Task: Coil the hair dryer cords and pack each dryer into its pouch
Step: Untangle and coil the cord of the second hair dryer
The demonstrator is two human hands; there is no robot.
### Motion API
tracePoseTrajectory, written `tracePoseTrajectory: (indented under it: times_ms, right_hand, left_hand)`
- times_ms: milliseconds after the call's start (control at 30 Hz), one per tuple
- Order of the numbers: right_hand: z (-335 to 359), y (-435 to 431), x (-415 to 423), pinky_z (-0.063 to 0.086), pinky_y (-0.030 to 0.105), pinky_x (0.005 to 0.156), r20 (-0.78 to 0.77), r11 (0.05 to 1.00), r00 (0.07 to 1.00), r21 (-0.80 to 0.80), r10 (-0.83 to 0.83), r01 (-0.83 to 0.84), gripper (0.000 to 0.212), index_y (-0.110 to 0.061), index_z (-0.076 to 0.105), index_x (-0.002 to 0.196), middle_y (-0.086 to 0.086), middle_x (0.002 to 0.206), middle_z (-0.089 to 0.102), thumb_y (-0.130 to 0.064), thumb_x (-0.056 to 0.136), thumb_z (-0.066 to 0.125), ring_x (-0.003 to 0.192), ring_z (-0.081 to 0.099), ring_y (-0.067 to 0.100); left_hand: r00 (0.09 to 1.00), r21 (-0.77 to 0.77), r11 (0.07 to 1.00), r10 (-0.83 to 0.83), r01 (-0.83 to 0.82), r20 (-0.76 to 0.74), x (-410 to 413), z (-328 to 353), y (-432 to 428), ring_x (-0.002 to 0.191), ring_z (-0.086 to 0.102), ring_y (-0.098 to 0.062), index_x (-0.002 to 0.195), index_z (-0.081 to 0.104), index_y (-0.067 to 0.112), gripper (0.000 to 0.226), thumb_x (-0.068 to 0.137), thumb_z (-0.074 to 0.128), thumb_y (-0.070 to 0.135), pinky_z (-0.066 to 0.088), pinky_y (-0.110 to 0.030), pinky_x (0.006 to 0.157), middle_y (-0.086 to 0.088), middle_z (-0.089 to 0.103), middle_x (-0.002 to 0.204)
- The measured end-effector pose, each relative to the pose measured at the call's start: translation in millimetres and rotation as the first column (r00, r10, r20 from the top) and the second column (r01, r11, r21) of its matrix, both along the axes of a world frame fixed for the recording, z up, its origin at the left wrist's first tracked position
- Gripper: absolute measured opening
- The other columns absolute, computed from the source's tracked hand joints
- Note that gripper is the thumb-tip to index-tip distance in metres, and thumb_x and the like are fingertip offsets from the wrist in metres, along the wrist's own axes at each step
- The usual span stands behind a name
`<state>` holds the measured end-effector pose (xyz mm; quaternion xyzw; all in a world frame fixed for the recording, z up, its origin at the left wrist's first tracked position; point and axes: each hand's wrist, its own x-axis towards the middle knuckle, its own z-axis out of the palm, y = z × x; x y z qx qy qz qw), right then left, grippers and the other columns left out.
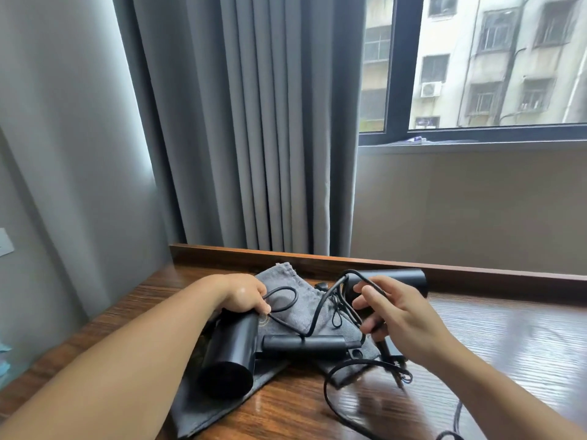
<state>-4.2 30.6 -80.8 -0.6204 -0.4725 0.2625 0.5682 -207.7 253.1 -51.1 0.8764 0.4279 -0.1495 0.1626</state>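
The left hand (244, 296), left of the frame's centre, lies over the far end of the near dryer (232, 354), its fingers curled down and pinching a small loop of the black cord (313, 315) against the barrel's end; the near dryer's barrel points toward the lower left of the frame, and its handle sticks out to the right, lying flat across the grey pouch (295, 315); the right hand (390, 315), right of centre, is raised just above the table (492, 344), fingers curled round strands of the cord, with thumb and forefinger pinching one strand near the top; from the handle the cord rises in an arch to the right hand, and more of it trails in loose loops over the wood toward the lower right corner; the far dryer (394, 279) lies on its side behind the right hand, close to the table's raised back edge; the grey pouch lies spread in the middle of the frame between the two hands, its drawstring loose on top; more grey fabric (193, 408) shows under the barrel at the lower left, and I cannot tell whether it is a second pouch; grey curtains (254, 122) hang behind the table, and a window (492, 58) fills the upper right
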Motion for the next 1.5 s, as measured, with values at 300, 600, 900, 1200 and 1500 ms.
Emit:
tracePoseTrajectory:
  times_ms: [300, 600, 900, 1200, 1500]
  right_hand:
    - [-1, -1, 7, 0.050, 0.033, 0.053, -0.114, 1.000, 0.993, -0.012, -0.023, 0.022, 0.022, -0.014, 0.066, 0.107, 0.017, 0.099, 0.071, -0.023, 0.107, 0.046, 0.060, 0.066, 0.023]
    - [-4, -1, 9, 0.049, 0.032, 0.052, -0.172, 0.998, 0.985, 0.060, 0.001, 0.010, 0.026, -0.022, 0.069, 0.112, 0.011, 0.084, 0.059, -0.018, 0.108, 0.044, 0.061, 0.065, 0.024]
    - [4, -4, 7, 0.042, 0.030, 0.055, -0.325, 0.988, 0.936, 0.120, 0.133, -0.099, 0.026, -0.026, 0.071, 0.118, 0.014, 0.085, 0.053, -0.020, 0.106, 0.049, 0.066, 0.055, 0.028]
    - [5, -11, 5, 0.054, 0.036, 0.068, -0.355, 0.979, 0.918, 0.160, 0.176, -0.126, 0.032, -0.031, 0.075, 0.109, 0.013, 0.085, 0.072, -0.011, 0.104, 0.051, 0.077, 0.071, 0.033]
    - [9, -12, 19, 0.055, 0.031, 0.058, -0.362, 0.995, 0.932, 0.090, -0.015, 0.051, 0.025, -0.016, 0.070, 0.087, 0.003, 0.069, 0.059, -0.021, 0.104, 0.053, 0.069, 0.064, 0.023]
  left_hand:
    - [0.918, 0.076, 0.996, 0.015, -0.049, 0.397, -17, -5, 14, 0.086, 0.070, -0.028, 0.085, 0.050, 0.018, 0.020, 0.102, 0.054, 0.027, 0.055, -0.039, 0.086, -0.002, 0.066, 0.081]
    - [0.668, 0.186, 0.980, -0.090, -0.074, 0.739, -10, 34, -4, 0.081, 0.067, -0.026, 0.090, 0.061, 0.026, 0.021, 0.104, 0.052, 0.038, 0.059, -0.046, 0.078, -0.008, 0.072, 0.096]
    - [0.682, 0.046, 0.946, -0.265, 0.321, 0.681, 43, 27, -78, 0.113, 0.064, -0.030, 0.085, 0.050, 0.035, 0.023, 0.097, 0.041, 0.053, 0.048, -0.055, 0.103, -0.008, 0.068, 0.107]
    - [0.617, -0.020, 0.957, -0.170, 0.289, 0.768, 65, 3, -109, 0.113, 0.063, -0.018, 0.107, 0.063, 0.028, 0.038, 0.097, 0.040, 0.057, 0.046, -0.049, 0.105, 0.003, 0.070, 0.113]
    - [0.769, 0.260, 0.922, -0.384, 0.288, 0.511, 68, 12, -113, 0.089, 0.051, -0.011, 0.086, 0.051, 0.030, 0.023, 0.108, 0.043, 0.031, 0.041, -0.027, 0.082, 0.004, 0.053, 0.098]
